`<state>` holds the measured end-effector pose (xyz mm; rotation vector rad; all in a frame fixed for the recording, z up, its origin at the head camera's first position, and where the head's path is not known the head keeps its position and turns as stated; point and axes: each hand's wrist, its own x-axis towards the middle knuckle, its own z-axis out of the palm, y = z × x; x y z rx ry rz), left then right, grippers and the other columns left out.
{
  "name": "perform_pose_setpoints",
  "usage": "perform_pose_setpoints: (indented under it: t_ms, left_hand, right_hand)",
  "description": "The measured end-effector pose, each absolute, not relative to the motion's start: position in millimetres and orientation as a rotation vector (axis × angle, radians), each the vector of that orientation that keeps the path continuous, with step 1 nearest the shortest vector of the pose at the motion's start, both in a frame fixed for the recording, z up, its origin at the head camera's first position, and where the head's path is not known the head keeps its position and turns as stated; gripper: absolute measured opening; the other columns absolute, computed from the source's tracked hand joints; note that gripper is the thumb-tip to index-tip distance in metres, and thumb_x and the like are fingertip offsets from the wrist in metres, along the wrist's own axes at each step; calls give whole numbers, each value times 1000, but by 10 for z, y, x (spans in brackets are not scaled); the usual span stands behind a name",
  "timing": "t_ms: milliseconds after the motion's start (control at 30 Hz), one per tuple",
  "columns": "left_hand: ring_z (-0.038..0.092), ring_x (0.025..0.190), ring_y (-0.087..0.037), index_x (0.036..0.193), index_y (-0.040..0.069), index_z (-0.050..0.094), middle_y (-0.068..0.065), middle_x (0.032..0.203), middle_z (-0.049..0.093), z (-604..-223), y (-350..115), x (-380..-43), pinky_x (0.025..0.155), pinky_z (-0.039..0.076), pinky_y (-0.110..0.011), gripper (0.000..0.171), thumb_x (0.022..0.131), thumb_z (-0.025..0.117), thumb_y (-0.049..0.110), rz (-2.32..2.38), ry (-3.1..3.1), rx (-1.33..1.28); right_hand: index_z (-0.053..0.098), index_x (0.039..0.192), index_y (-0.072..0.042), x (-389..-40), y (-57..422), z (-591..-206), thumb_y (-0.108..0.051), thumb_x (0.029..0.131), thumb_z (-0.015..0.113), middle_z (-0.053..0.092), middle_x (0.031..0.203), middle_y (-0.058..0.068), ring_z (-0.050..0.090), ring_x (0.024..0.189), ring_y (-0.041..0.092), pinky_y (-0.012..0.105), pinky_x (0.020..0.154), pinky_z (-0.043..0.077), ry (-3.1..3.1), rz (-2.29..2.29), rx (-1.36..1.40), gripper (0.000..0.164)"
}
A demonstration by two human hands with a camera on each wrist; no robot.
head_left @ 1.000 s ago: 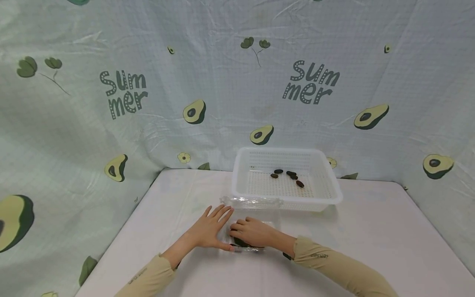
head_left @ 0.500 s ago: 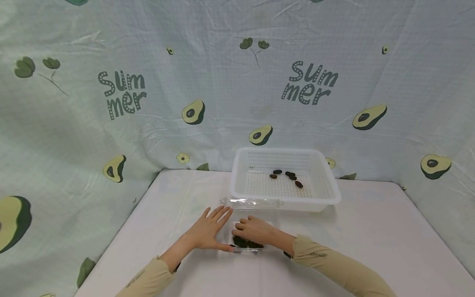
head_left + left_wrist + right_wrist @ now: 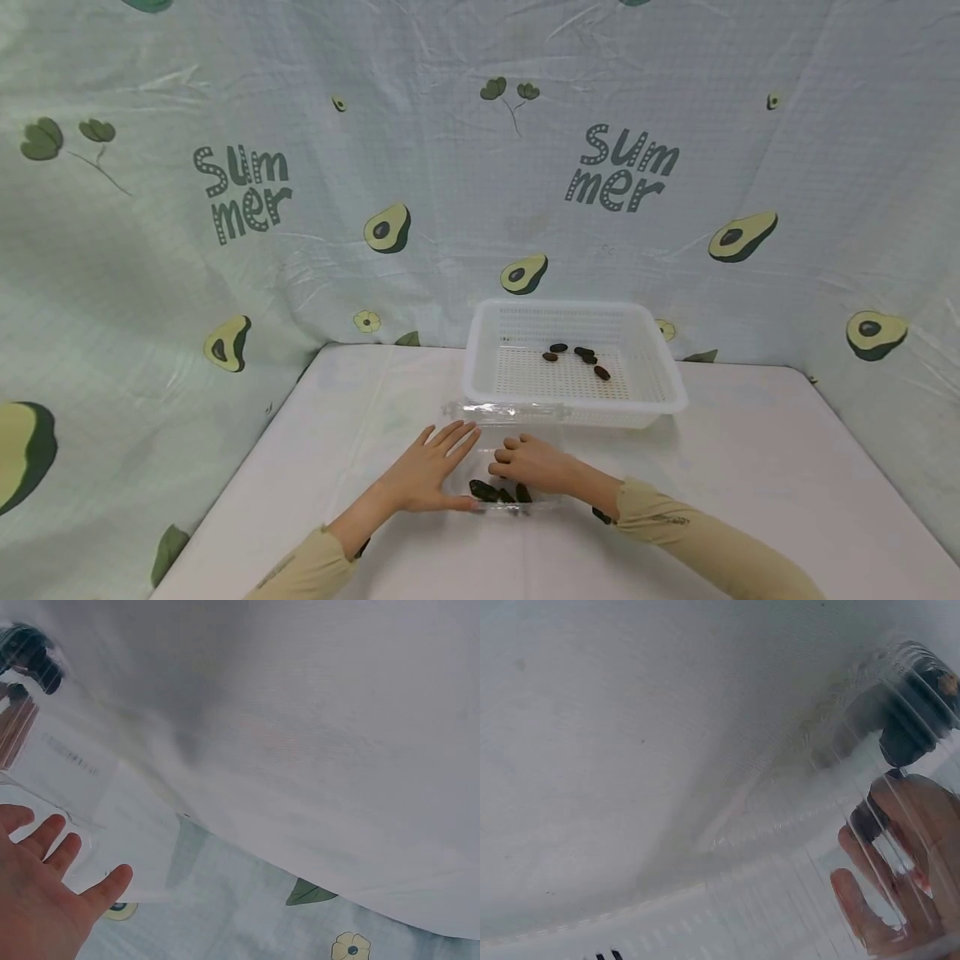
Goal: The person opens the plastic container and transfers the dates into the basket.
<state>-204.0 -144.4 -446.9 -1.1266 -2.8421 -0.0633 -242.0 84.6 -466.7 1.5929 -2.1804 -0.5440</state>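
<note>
A clear plastic box point(image 3: 467, 483) with its lid raised at the back stands in front of the basket. Several dark, oval, date-like fruits point(image 3: 483, 491) lie along its near side. My left hand point(image 3: 424, 477) is spread at the box's left side, its thumb at the near left corner. In the left wrist view the left fingers are loosely extended. Inside the box is my right hand point(image 3: 534, 464), fingers curled. Through the clear wall in the right wrist view, the right hand point(image 3: 922, 847) pinches a dark date-like fruit point(image 3: 870, 817); another fruit point(image 3: 911, 735) lies close by.
Behind the box stands a white perforated basket point(image 3: 667, 367) with several dark fruits point(image 3: 602, 372) on its floor. The raised clear lid point(image 3: 510, 412) sits against the basket's near side. A printed curtain point(image 3: 450, 167) hangs behind the white table point(image 3: 735, 467).
My right hand has shifted slightly right inside the box, and the fruits at its near side now lie more spread out. The left hand has stayed nearly in place at the box's left side.
</note>
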Motion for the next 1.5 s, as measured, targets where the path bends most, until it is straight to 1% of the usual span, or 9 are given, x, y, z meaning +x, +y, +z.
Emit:
perform_pose_setpoints:
  t_ms: [167, 333, 433, 767, 967, 1067, 1267, 1367, 1500]
  left_hand:
    - [21, 136, -26, 144, 14, 16, -6, 149, 21, -4489, -1418, -2060, 103, 24, -55, 93, 76, 42, 71, -81, -2874, -1102]
    - [21, 137, -27, 145, 16, 14, -5, 150, 19, -4486, -1401, -2067, 102, 25, -57, 94, 74, 42, 73, -97, -2907, -1093]
    - [21, 136, -27, 145, 17, 13, -5, 150, 19, -4494, -1392, -2075, 101, 25, -57, 96, 73, 44, 73, -111, -2920, -1090]
    - [21, 136, -28, 144, 15, 14, -6, 149, 20, -4551, -1388, -2084, 103, 23, -56, 98, 72, 46, 73, -101, -2881, -1097]
    - [18, 137, -29, 144, 13, 16, -7, 150, 18, -4580, -1385, -2094, 103, 23, -56, 98, 73, 45, 73, -93, -2863, -1119]
    - [18, 137, -29, 144, 12, 16, -8, 150, 17, -4578, -1382, -2088, 103, 23, -56, 98, 73, 43, 74, -100, -2867, -1125]
    - [16, 138, -29, 144, 13, 14, -7, 150, 16, -4566, -1378, -2094, 102, 24, -58, 97, 74, 44, 73, -133, -2886, -1129]
    - [16, 138, -29, 144, 14, 13, -7, 150, 15, -4568, -1380, -2106, 102, 24, -58, 96, 74, 44, 72, -133, -2882, -1129]
    - [17, 137, -30, 144, 14, 14, -7, 150, 15, -4579, -1388, -2117, 101, 25, -58, 94, 75, 45, 70, -136, -2854, -1140]
  right_hand:
    - [55, 89, -27, -2388, 967, -4592, -21, 85, 57, 54, 85, -13, 42, 72, 5, 16, 55, 28, -2091, -465, 1611, 8]
    - [53, 89, -25, -2333, 1110, -4461, -18, 77, 68, 51, 86, -11, 42, 76, 6, 17, 59, 32, -2053, -404, 1603, 20]
    - [53, 92, -24, -2294, 1209, -4383, -19, 74, 71, 51, 88, -10, 43, 78, 8, 19, 62, 35, -2055, -385, 1589, 26]
    - [54, 95, -20, -2190, 1539, -4183, -14, 71, 73, 51, 89, -8, 42, 80, 9, 20, 66, 38, -2104, -347, 1589, 31]
    - [53, 94, -18, -2170, 1742, -4048, -10, 69, 73, 49, 88, -7, 40, 78, 9, 20, 63, 36, -2150, -320, 1547, 33]
    - [53, 93, -17, -2192, 1844, -3990, -8, 66, 75, 48, 87, -6, 38, 75, 9, 19, 61, 34, -2165, -291, 1520, 35]
    - [54, 92, -14, -2298, 2079, -3825, -6, 63, 75, 50, 87, -4, 40, 75, 11, 22, 62, 37, -2179, -287, 1447, 37]
    - [55, 90, -14, -2393, 2179, -3735, -4, 63, 75, 51, 86, -3, 42, 76, 12, 24, 63, 40, -2193, -262, 1400, 35]
    - [55, 89, -13, -2580, 2292, -3647, -1, 62, 73, 50, 84, -2, 43, 75, 13, 25, 61, 39, -2189, -253, 1341, 34]
